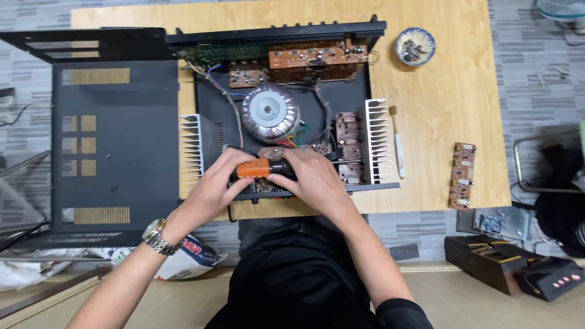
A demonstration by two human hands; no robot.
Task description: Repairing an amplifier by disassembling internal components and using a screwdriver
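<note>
Over the open amplifier (286, 109), both hands (left (213, 186), right (314, 176)) clasp an orange-handled screwdriver (262, 168).

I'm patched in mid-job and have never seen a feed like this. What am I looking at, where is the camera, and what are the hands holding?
The camera sits on the person's head, looking straight down. On a wooden table lies an opened amplifier chassis: a round silver transformer, brown circuit boards and finned heat sinks. Its black cover lies to the left. The left hand and right hand together grip an orange-and-black screwdriver over the chassis's near edge. To the right lie a small bowl, a loose circuit board and a white pen-like tool.
</note>
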